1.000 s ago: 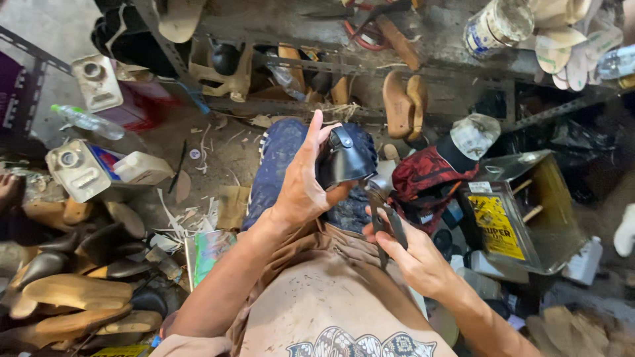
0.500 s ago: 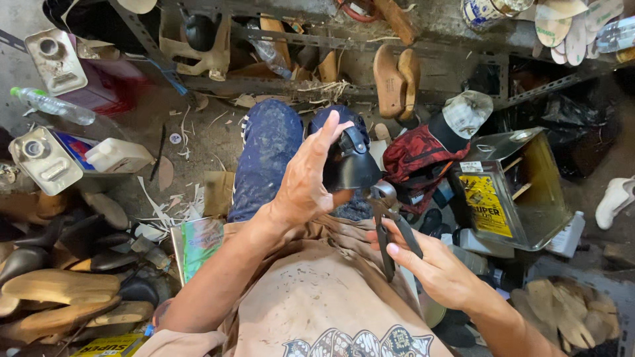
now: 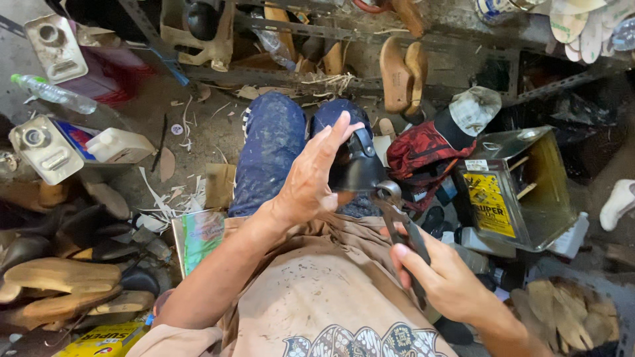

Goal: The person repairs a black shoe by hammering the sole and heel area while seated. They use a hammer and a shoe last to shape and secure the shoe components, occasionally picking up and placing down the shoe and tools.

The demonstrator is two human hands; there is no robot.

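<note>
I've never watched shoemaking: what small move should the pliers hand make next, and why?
Probably a short pull toward the body. The pliers in the right hand have their nose at the edge of the dark shoe, which the left hand steadies on the lap.

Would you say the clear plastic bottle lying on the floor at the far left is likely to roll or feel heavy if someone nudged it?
The clear plastic bottle lies on its side and looks round, so it would probably roll. It appears thin-walled, so likely light and easily dented.
</note>
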